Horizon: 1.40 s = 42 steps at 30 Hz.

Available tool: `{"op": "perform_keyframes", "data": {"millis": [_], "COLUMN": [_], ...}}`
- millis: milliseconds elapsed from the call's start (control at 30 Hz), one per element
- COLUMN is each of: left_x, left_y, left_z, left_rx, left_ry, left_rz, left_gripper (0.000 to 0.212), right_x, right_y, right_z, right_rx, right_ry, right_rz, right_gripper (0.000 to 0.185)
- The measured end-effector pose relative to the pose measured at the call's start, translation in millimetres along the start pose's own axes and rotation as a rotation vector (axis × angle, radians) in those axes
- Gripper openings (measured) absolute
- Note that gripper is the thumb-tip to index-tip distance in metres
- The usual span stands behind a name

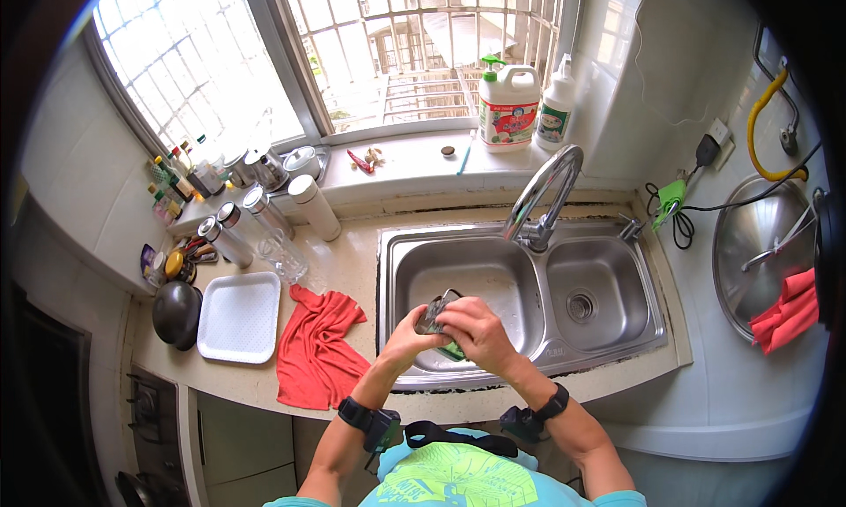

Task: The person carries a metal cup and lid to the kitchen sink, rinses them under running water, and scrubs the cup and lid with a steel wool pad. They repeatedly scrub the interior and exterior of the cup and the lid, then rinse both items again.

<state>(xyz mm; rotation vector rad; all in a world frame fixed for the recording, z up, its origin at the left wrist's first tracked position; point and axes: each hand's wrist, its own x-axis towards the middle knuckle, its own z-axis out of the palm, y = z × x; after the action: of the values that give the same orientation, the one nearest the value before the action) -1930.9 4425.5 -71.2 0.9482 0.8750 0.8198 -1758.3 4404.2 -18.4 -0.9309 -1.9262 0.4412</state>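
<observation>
Over the large bowl of the stainless-steel sink (413, 275), my left hand (411, 335) holds a small grey, shiny object (433, 314), perhaps a lid or cup part. My right hand (479, 332) has its bent fingertips on the same object from the right. The fingers cover much of it, so its exact kind is hidden. Just below the hands, a green item (453, 351) shows in part; I cannot tell whether it is held or lies in the sink. A chrome faucet (543, 203) arches up behind the hands, with no water seen running.
Left of the sink lie a red cloth (324, 355) and a white tray (238, 318), near a dark rounded pan or bowl (177, 315). Behind stand a clear bottle (284, 256), a white flask (314, 206) and several tumblers (225, 242). Detergent jugs (507, 113) occupy the sill.
</observation>
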Motion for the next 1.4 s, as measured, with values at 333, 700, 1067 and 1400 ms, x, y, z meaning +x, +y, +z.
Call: {"op": "perform_keyframes", "data": {"millis": [333,700,1067,1400], "left_x": [-11.0,-8.3,-9.7,-4.1], "left_y": [9.2,13.3,7.4,8.6], "left_z": [2.8,6.4,4.4,10.3], "left_rx": [0.090,0.094,-0.282,-0.087], "left_ry": [-0.052,0.021,0.003,0.041], "left_rz": [-0.009,0.115,0.157,0.176], "left_gripper": [0.083,0.090,0.081,0.081], "right_x": [0.2,-2.4,-22.6,5.6], "right_y": [8.7,-8.5,2.5,-1.0], "right_z": [-3.0,10.0,-3.4,4.5], "right_rx": [0.095,-0.144,-0.180,-0.182], "right_ry": [0.054,0.090,0.249,0.106], "right_rz": [0.180,0.085,0.150,0.034], "right_gripper": [0.015,0.030,0.025,0.019]}}
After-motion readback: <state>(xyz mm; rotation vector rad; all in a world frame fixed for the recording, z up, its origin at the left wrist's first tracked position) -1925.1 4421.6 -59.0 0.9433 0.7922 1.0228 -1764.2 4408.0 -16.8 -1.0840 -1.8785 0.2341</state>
